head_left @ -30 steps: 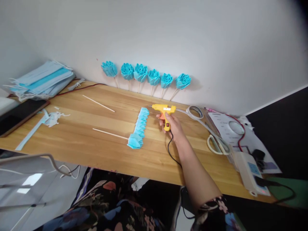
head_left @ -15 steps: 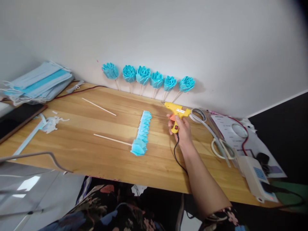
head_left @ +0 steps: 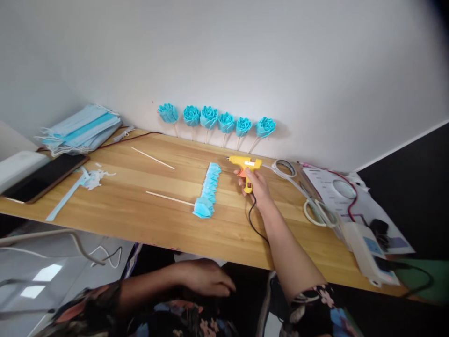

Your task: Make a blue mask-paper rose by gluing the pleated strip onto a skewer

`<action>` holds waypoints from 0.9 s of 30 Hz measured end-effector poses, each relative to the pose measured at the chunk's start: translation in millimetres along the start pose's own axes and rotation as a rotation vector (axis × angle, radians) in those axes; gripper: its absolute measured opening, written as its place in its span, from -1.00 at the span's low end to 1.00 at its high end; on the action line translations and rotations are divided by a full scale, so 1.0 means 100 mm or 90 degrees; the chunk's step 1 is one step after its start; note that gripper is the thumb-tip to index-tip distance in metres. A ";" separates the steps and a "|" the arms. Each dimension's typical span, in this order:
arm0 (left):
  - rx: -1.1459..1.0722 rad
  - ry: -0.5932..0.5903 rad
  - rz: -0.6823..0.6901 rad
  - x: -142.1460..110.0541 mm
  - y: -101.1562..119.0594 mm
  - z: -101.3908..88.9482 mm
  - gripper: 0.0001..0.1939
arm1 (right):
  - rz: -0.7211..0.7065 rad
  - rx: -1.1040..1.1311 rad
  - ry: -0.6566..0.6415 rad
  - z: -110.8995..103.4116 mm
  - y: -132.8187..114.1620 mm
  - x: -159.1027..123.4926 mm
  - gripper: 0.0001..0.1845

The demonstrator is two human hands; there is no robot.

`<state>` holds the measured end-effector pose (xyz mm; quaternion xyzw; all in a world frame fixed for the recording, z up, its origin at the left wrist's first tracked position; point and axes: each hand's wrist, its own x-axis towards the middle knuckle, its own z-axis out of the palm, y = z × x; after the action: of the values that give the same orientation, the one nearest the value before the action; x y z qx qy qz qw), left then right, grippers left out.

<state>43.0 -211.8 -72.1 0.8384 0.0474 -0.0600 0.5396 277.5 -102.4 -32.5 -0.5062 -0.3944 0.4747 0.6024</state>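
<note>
A yellow hot glue gun (head_left: pixel 243 163) is gripped in my right hand (head_left: pixel 258 186), raised over the table, its nozzle pointing left. Left of it, on the wood, lies a strip of overlapping light-blue folded petals (head_left: pixel 211 182). At its near end a rolled blue piece (head_left: pixel 203 207) has a thin wooden stick (head_left: pixel 168 198) running out to the left. Below the table's front edge, over my lap, is my left hand (head_left: pixel 208 277), in shadow. Its fingers look bent, but they are dark and partly hidden.
Several blue flowers on sticks (head_left: pixel 209 118) lean against the wall. A loose stick (head_left: pixel 152 158), paper scraps (head_left: pixel 94 178), a phone (head_left: pixel 45 175) and stacked face masks (head_left: pixel 82 126) are on the left. Scissors (head_left: pixel 320 213), tape (head_left: pixel 283 168) and a power strip (head_left: pixel 368 252) lie right.
My left hand has come into view below the table edge. The view has shifted a little; my right hand still holds the glue gun, now closer to the petal strip.
</note>
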 end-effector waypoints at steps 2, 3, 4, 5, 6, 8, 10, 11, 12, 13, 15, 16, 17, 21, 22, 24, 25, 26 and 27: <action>-0.083 -0.015 0.031 -0.23 0.29 -0.21 -0.61 | -0.001 -0.018 -0.006 0.00 0.03 0.02 -0.43; -0.115 0.023 0.044 -0.33 0.48 -0.36 -0.56 | -0.004 -0.029 -0.013 -0.01 0.04 0.02 -0.44; -0.120 0.098 0.054 -0.41 0.68 -0.55 -0.53 | -0.006 -0.037 -0.020 -0.01 0.05 0.02 -0.44; -0.096 0.208 0.053 -0.45 0.89 -0.76 -0.53 | -0.007 -0.042 -0.023 0.00 0.06 0.03 -0.44; -0.022 0.318 0.052 -0.42 1.07 -0.99 -0.54 | -0.007 -0.045 -0.024 0.00 0.07 0.03 -0.44; 0.150 0.483 0.047 -0.21 1.31 -1.47 -0.53 | 0.000 -0.052 -0.018 0.00 0.07 0.03 -0.43; 0.326 0.607 -0.006 0.18 1.34 -1.93 -0.45 | 0.008 -0.061 -0.022 0.01 0.05 0.03 -0.42; 0.402 0.632 -0.047 0.40 1.28 -2.13 -0.40 | 0.012 -0.063 -0.028 0.01 0.03 0.02 -0.41; 0.462 0.635 -0.092 0.61 1.19 -2.30 -0.37 | 0.015 -0.062 -0.033 0.02 0.02 0.02 -0.40; 0.507 0.608 -0.131 0.81 1.08 -2.43 -0.35 | 0.016 -0.057 -0.036 0.02 0.01 0.01 -0.39; 0.553 0.548 -0.185 1.11 0.86 -2.60 -0.34 | 0.020 -0.052 -0.036 0.03 -0.01 0.01 -0.38; 0.567 0.524 -0.190 1.21 0.77 -2.64 -0.35 | 0.022 -0.053 -0.036 0.03 -0.01 0.00 -0.39; 0.573 0.508 -0.191 1.27 0.70 -2.66 -0.36 | 0.023 -0.054 -0.036 0.03 -0.01 0.01 -0.39; 0.564 0.540 -0.168 1.27 0.65 -2.62 -0.31 | 0.014 -0.033 -0.028 0.03 0.03 0.03 -0.41; 0.559 0.567 -0.173 1.24 0.66 -2.61 -0.29 | 0.015 -0.032 -0.025 0.03 0.04 0.04 -0.41; 0.555 0.614 -0.201 1.17 0.67 -2.61 -0.29 | 0.025 -0.046 -0.025 0.02 0.05 0.05 -0.41; 0.554 0.622 -0.224 1.14 0.66 -2.62 -0.30 | 0.029 -0.055 -0.026 0.01 0.06 0.05 -0.41; 0.552 0.620 -0.246 1.11 0.65 -2.63 -0.31 | 0.031 -0.062 -0.027 0.01 0.06 0.05 -0.41; 0.549 0.614 -0.263 1.08 0.63 -2.63 -0.32 | 0.031 -0.068 -0.026 0.01 0.06 0.05 -0.41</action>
<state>171.7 3.6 75.8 0.8852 0.4141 0.2053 0.0526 277.2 -96.8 -38.4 -0.5374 -0.4189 0.4775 0.5547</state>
